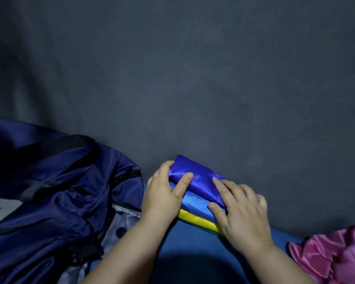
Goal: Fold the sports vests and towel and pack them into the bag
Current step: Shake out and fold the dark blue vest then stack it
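Squaring the stack is the step in hand: our left hand grips the left end of the folded vests, and our right hand presses flat-fingered on their right end. Next we judge a two-handed lift left into the open bag; the pink vest, near right, lies unfolded.

1. A dark grey cloth fills the upper and middle part of the view. It has soft wrinkles, mostly at the upper left. The light is weak, so it perhaps covers a bench, but I cannot tell where it lies flat and where it rises.
2. A smooth blue surface runs along the near side, below the grey cloth. Its border with the cloth goes down toward the right.
3. A round dark shadow lies on this blue surface at the bottom centre.
4. A white sheet with black letters shows at the left edge. The letters are cut off and not readable.
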Action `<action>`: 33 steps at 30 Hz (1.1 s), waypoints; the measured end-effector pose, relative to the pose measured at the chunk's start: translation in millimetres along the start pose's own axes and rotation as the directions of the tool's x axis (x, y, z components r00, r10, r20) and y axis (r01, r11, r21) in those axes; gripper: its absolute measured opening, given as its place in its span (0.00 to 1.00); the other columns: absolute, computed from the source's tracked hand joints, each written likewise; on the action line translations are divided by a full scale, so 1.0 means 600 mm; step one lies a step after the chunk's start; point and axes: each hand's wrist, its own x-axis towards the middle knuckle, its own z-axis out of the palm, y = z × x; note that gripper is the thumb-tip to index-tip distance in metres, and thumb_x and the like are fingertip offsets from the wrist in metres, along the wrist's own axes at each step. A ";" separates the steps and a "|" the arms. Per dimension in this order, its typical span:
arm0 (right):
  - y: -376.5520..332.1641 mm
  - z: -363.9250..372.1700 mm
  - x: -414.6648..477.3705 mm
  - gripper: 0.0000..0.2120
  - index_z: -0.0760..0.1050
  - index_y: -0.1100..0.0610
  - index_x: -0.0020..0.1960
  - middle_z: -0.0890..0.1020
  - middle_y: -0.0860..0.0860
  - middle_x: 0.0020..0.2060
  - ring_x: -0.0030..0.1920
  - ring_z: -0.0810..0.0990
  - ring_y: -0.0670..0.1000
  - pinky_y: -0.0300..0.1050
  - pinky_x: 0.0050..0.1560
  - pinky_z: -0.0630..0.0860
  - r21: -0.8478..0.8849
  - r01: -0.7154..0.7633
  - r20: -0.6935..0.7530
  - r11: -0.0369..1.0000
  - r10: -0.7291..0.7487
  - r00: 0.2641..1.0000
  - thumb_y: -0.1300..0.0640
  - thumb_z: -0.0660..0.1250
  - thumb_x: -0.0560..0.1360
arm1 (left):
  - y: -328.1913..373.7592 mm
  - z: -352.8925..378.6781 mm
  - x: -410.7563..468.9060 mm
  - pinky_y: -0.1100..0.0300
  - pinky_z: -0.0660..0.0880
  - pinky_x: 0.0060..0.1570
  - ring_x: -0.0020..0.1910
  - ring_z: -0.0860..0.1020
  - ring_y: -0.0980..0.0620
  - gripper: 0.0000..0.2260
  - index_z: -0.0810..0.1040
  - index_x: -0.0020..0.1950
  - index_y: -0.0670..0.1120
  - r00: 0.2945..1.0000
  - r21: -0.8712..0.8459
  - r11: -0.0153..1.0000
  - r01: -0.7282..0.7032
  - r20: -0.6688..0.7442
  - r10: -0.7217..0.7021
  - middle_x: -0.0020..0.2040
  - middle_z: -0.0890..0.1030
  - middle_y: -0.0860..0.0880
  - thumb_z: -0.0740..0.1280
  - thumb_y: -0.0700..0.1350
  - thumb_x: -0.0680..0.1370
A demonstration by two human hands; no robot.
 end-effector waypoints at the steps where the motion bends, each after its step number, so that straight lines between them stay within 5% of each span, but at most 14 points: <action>1: 0.000 0.000 0.002 0.29 0.75 0.48 0.67 0.80 0.45 0.57 0.54 0.75 0.52 0.51 0.49 0.65 -0.016 0.010 -0.008 1.000 -0.010 1.000 0.35 0.50 0.77 | 0.002 -0.001 -0.001 0.52 0.70 0.58 0.61 0.72 0.48 0.26 0.71 0.65 0.55 1.000 0.022 1.000 0.012 0.000 -0.012 0.59 0.77 0.52 0.59 0.67 0.72; 5: -0.001 0.006 0.005 0.29 0.76 0.51 0.65 0.79 0.48 0.56 0.58 0.73 0.53 0.59 0.62 0.62 -0.057 0.028 -0.057 0.998 -0.032 0.998 0.35 0.53 0.75 | 0.003 0.003 -0.007 0.50 0.65 0.63 0.66 0.68 0.48 0.30 0.66 0.71 0.54 0.995 0.117 0.993 0.017 -0.104 -0.004 0.67 0.70 0.51 0.57 0.68 0.74; 8: 0.008 0.007 0.002 0.30 0.74 0.51 0.68 0.78 0.50 0.61 0.62 0.73 0.53 0.64 0.67 0.57 -0.042 0.003 -0.108 0.999 -0.007 0.994 0.34 0.52 0.75 | 0.010 0.000 -0.010 0.48 0.59 0.67 0.69 0.64 0.52 0.23 0.69 0.69 0.58 0.939 0.248 0.948 -0.199 -0.227 0.257 0.71 0.68 0.54 0.57 0.63 0.76; 11: 0.016 0.013 -0.002 0.33 0.71 0.50 0.70 0.78 0.50 0.64 0.64 0.72 0.52 0.64 0.66 0.58 -0.046 0.011 -0.073 0.999 -0.014 0.997 0.31 0.46 0.77 | 0.004 0.003 -0.012 0.49 0.56 0.70 0.71 0.65 0.54 0.18 0.78 0.61 0.58 0.903 0.338 0.871 -0.356 -0.116 0.414 0.69 0.73 0.56 0.58 0.61 0.76; 19: 0.018 0.029 -0.005 0.33 0.73 0.53 0.68 0.79 0.49 0.63 0.62 0.72 0.53 0.55 0.61 0.63 -0.015 0.030 -0.050 0.999 -0.031 0.998 0.32 0.48 0.77 | -0.001 0.007 -0.013 0.56 0.60 0.61 0.59 0.72 0.56 0.18 0.79 0.55 0.57 0.956 0.410 0.886 -0.214 -0.100 0.277 0.55 0.79 0.59 0.53 0.61 0.77; 26: 0.017 0.019 -0.001 0.31 0.72 0.52 0.69 0.78 0.48 0.62 0.60 0.73 0.51 0.50 0.58 0.62 0.025 0.046 -0.011 0.999 -0.045 0.999 0.34 0.52 0.76 | 0.009 -0.001 -0.016 0.46 0.57 0.70 0.67 0.65 0.56 0.28 0.72 0.68 0.58 0.980 0.486 0.856 -0.176 -0.001 0.201 0.65 0.73 0.58 0.43 0.64 0.75; 33: 0.017 -0.012 -0.003 0.31 0.72 0.51 0.69 0.78 0.49 0.61 0.61 0.71 0.50 0.52 0.60 0.60 0.006 -0.012 -0.013 1.000 0.012 1.000 0.34 0.49 0.77 | 0.033 -0.006 -0.028 0.41 0.56 0.70 0.70 0.65 0.48 0.28 0.73 0.69 0.52 0.964 0.557 0.807 -0.193 -0.044 0.261 0.70 0.72 0.51 0.49 0.63 0.76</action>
